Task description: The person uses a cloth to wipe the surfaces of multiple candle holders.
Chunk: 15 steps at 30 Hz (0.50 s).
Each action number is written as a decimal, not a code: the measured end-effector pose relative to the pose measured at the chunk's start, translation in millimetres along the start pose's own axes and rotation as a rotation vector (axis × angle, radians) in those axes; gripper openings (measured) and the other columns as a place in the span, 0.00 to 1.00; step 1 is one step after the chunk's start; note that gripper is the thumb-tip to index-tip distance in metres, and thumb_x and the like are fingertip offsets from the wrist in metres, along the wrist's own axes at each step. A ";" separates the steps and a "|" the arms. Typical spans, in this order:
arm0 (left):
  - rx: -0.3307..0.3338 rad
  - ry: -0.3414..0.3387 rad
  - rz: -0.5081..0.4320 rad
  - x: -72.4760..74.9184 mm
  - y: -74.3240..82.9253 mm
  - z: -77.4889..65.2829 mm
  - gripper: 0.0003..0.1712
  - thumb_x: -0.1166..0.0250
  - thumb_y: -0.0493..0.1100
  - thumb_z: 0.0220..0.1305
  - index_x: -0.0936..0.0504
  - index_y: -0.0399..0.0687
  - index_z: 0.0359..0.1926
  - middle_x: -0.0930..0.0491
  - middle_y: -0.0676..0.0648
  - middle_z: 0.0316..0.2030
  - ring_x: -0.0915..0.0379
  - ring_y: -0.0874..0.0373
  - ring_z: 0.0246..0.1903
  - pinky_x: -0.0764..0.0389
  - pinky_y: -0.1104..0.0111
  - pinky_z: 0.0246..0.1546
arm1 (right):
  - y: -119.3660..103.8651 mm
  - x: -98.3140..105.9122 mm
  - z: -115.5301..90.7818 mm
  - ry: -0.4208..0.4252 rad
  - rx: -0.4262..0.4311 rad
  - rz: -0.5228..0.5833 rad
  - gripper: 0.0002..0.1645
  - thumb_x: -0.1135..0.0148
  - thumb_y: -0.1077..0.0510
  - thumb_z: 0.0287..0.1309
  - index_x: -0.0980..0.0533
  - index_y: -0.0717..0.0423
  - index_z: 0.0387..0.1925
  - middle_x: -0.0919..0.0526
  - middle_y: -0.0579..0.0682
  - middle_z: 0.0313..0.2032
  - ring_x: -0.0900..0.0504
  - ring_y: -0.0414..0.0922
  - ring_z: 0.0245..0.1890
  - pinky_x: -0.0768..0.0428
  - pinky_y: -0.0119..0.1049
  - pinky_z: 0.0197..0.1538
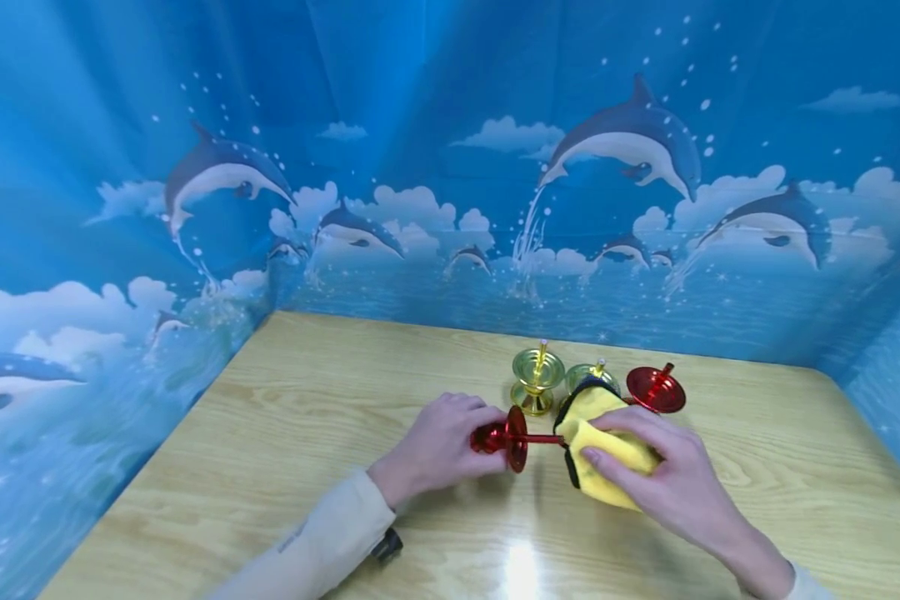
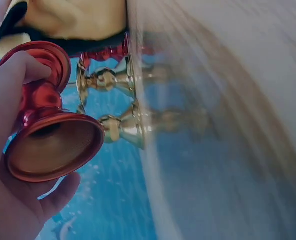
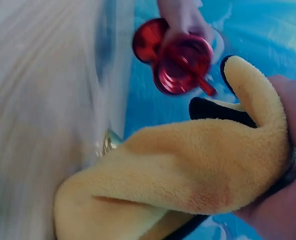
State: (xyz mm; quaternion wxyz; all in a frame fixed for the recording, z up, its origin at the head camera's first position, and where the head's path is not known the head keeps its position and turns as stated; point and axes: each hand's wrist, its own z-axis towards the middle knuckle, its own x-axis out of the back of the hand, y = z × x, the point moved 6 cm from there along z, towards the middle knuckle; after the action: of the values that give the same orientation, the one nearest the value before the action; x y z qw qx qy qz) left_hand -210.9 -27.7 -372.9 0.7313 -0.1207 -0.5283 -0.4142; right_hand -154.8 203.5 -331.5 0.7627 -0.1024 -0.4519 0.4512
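My left hand (image 1: pixel 442 446) grips a shiny red candlestick (image 1: pixel 517 439) around its stem, holding it on its side above the table. The hollow base (image 2: pixel 55 147) faces the left wrist camera, and the dish with its thin central rod points right. In my right hand (image 1: pixel 675 467) is a folded yellow cloth (image 1: pixel 607 467) with black edging, pinched between thumb and fingers. The rod's tip reaches the cloth's edge in the head view; in the right wrist view the red candlestick (image 3: pixel 182 65) shows its rod just apart from the cloth (image 3: pixel 187 165).
Behind the hands stand a gold candlestick (image 1: pixel 537 379), a second gold one (image 1: pixel 594 372) partly hidden by the cloth, and another red one (image 1: pixel 656 390). A small black object (image 1: pixel 387 546) lies beside the left sleeve. A dolphin-print curtain (image 1: pixel 435 125) surrounds the wooden table (image 1: pixel 330 367).
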 end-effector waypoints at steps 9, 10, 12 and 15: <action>-0.127 0.016 0.087 2.9 23.0 6.7 0.28 0.28 0.66 0.58 0.13 0.58 0.53 0.13 0.56 0.37 0.21 0.64 0.35 0.21 0.72 0.40 | -8.0 -40.8 10.0 -0.068 0.151 -0.019 0.24 0.20 0.62 0.47 0.16 0.39 0.45 0.13 0.38 0.42 0.18 0.35 0.41 0.23 0.23 0.43; -0.135 0.015 0.091 2.9 24.4 6.8 0.28 0.28 0.67 0.58 0.13 0.58 0.53 0.13 0.56 0.38 0.21 0.64 0.36 0.21 0.72 0.40 | -7.6 -44.5 11.2 -0.079 0.166 -0.025 0.23 0.20 0.62 0.46 0.16 0.40 0.45 0.13 0.38 0.41 0.18 0.35 0.40 0.23 0.24 0.41; -0.143 0.015 0.104 3.1 25.9 6.7 0.29 0.28 0.67 0.58 0.13 0.58 0.53 0.13 0.56 0.39 0.21 0.63 0.37 0.21 0.71 0.41 | -6.3 -50.5 13.3 -0.097 0.185 -0.029 0.22 0.20 0.63 0.46 0.16 0.42 0.43 0.12 0.38 0.39 0.18 0.33 0.37 0.22 0.25 0.39; -0.143 0.014 0.117 2.2 25.1 5.7 0.28 0.28 0.67 0.58 0.13 0.58 0.53 0.13 0.56 0.40 0.22 0.63 0.37 0.21 0.71 0.42 | -4.0 -55.2 15.5 -0.112 0.179 -0.007 0.20 0.21 0.64 0.46 0.15 0.45 0.42 0.11 0.41 0.37 0.19 0.31 0.34 0.22 0.26 0.35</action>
State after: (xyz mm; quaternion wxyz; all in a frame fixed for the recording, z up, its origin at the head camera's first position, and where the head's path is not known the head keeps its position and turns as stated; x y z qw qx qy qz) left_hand -196.1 -9.4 -362.0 0.7473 -0.2004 -0.4843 -0.4085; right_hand -174.7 154.2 -353.3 0.7439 -0.0071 -0.4520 0.4922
